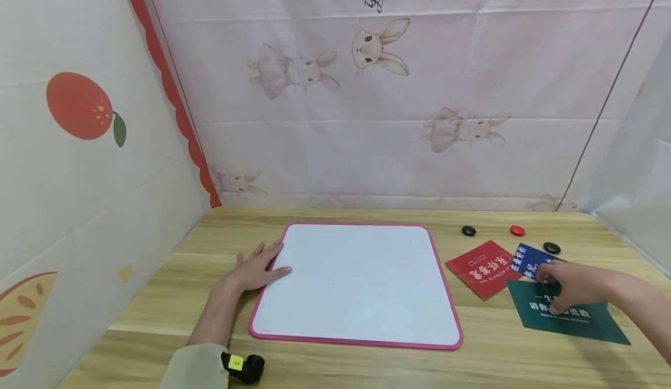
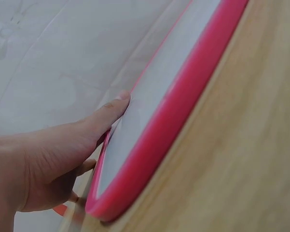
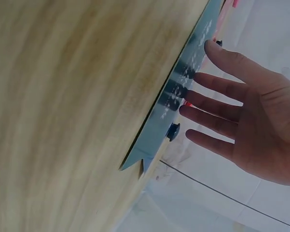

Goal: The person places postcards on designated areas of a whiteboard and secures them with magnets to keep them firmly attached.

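Note:
My left hand [image 1: 258, 269] rests on the left edge of a whiteboard [image 1: 362, 287] with a pink frame. Its thumb [image 2: 113, 108] lies over the white face in the left wrist view, while the other fingers extend along the frame. On the right, my right hand [image 1: 579, 284] hovers with spread fingers over a dark green card [image 1: 592, 326] bearing white lettering. Nothing is between its thumb and fingers in the right wrist view, where the fingertips overlap the green card [image 3: 152, 128]. Behind that card lies a blue card [image 1: 526, 255], partly hidden, and a red card [image 1: 478, 268] beside it.
Round magnets sit behind the cards: a black magnet [image 1: 469, 230], a red magnet [image 1: 517, 230] and another black magnet [image 1: 552, 247]. The wooden table [image 1: 173, 296] meets a rabbit-print backdrop [image 1: 335, 162], with fabric walls at left and right.

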The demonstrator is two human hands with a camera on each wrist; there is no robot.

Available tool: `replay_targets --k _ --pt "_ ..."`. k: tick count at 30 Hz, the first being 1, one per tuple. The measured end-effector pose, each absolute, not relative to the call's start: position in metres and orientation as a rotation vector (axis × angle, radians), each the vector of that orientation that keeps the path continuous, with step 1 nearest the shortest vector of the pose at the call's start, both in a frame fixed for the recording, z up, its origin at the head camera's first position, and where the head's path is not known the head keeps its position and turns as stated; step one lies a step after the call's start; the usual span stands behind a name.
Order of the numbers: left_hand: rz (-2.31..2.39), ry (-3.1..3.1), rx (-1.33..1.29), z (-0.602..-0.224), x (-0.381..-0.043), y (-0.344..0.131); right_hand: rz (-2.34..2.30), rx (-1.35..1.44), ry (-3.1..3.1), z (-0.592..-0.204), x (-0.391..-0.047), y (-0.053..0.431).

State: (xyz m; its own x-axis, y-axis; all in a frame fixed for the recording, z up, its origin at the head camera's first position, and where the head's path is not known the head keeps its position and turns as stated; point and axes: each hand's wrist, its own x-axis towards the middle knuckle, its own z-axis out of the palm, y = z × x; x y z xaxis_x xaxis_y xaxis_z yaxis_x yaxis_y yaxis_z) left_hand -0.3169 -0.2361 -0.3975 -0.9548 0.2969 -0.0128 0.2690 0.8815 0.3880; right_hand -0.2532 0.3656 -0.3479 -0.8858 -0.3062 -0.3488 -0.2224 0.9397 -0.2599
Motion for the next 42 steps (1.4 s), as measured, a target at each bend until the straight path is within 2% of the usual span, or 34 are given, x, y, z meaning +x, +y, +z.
replay_targets --k 23,33,42 --pt "0.604 2.975 0.433 -0.399 -0.317 -0.235 -0.307 -0.433 2.768 -0.351 -0.257 0.367" --pt "0.608 2.978 0.451 -0.398 -0.316 -0.236 -0.558 -0.623 2.691 -0.350 -0.259 0.385" --pt "0.590 2.983 0.440 -0.398 -0.316 -0.236 -0.737 -0.646 2.552 -0.350 -0.262 0.397"
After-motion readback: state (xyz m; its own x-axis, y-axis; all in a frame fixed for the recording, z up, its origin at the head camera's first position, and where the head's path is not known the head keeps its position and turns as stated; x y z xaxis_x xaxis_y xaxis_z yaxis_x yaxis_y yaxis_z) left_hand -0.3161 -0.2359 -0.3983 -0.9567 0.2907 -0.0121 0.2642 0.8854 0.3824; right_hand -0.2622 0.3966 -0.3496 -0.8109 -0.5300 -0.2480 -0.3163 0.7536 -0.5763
